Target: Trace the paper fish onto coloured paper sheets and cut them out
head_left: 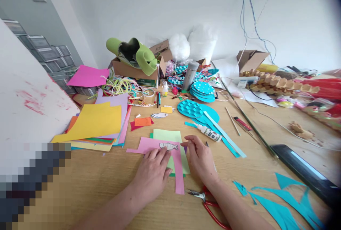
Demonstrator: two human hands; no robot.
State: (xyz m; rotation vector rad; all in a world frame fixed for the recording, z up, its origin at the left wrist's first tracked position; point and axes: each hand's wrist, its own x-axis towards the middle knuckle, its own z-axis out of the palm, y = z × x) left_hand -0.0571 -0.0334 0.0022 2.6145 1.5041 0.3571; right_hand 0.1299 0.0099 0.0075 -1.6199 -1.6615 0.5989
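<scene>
No words or numbers can be read. The white bottle (209, 132) has dark marks on its label, but they are too small and blurry.

Illumination: bright, diffuse and slightly cool. The wall (173, 3) beyond the hands is pale and evenly lit, with a grayer section to the far left. Shadows beneath the left hand (154, 168) and right hand (197, 155) are soft-edged. Glare: 1 pale reflected strip crosses the dark device (301, 171) to the right of the hands; the metallic flask (190, 76) beyond them shows a mild sheen. Focus: the area around both hands is reasonably clear; detail softens toward the far right. Distortion: wide-angle stretching toward the edges. Artifacts: dark, blurred vignetting at the far-right corners; coarse pixelation left of the hands, at the lower corner.
</scene>
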